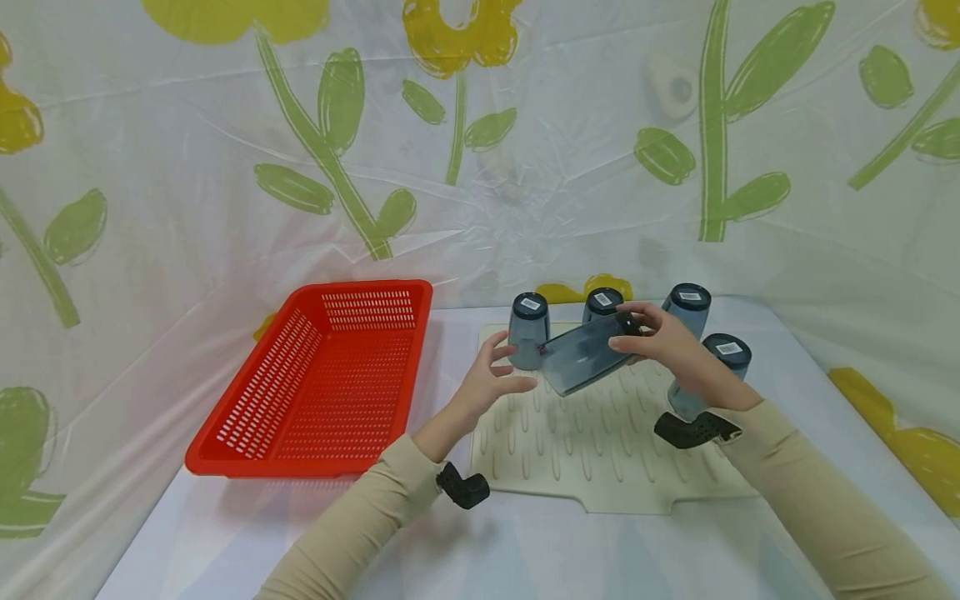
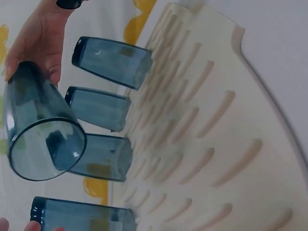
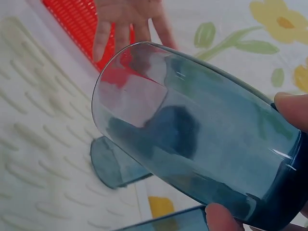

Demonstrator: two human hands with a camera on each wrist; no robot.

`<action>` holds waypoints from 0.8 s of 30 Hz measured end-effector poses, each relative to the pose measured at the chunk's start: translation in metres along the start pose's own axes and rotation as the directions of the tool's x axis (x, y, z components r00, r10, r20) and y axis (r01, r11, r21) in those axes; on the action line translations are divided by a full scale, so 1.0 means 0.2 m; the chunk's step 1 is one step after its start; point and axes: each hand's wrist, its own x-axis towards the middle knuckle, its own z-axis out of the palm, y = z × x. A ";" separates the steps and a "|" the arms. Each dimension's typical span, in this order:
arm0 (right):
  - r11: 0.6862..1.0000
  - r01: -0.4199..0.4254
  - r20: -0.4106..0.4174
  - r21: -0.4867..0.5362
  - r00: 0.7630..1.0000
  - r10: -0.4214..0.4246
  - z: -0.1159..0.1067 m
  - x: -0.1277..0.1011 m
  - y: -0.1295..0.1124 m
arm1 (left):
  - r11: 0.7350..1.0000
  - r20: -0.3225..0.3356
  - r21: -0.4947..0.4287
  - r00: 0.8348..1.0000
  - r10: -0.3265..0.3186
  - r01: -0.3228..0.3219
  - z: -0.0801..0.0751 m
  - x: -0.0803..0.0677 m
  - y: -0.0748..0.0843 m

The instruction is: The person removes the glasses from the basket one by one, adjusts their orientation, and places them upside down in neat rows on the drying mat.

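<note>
My right hand grips a blue-tinted drinking glass near its dark base, thumb and fingers on its sides. The glass is tilted in the air over a cream draining mat, its mouth toward my left hand. My left hand is held up by the rim with fingers spread and nothing in it; the right wrist view shows those fingers beyond the glass. Behind, several matching glasses stand upside down on the mat, among them one at the left and one partly hidden by my right wrist.
To the left of the mat, a red perforated plastic basket sits on the white-covered table. A flower-printed sheet hangs behind the table and round its sides.
</note>
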 end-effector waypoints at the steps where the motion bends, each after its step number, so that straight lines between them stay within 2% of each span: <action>1: 1.000 -0.005 0.000 -0.014 1.000 0.005 -0.01 0.00 0.00 | 1.000 0.001 0.006 1.000 -0.005 0.005 0.00 0.00 0.01; 8: 0.985 -0.050 -0.010 -0.164 0.999 0.049 -0.04 0.02 -0.03 | 0.996 -0.030 0.078 0.999 -0.038 0.040 -0.03 -0.03 0.05; 12: 0.963 -0.060 -0.011 -0.264 0.998 0.059 -0.06 0.02 -0.05 | 0.990 -0.058 0.126 0.997 -0.052 0.059 -0.04 -0.04 0.06; 18: 0.928 -0.030 -0.005 -0.371 1.000 0.030 -0.07 0.03 -0.07 | 0.978 -0.084 0.191 0.994 -0.071 0.086 -0.06 -0.05 0.08; 24: 0.884 -0.017 -0.010 -0.468 1.000 0.014 -0.07 0.05 -0.06 | 0.953 -0.093 0.289 0.993 -0.067 0.091 -0.07 -0.06 0.10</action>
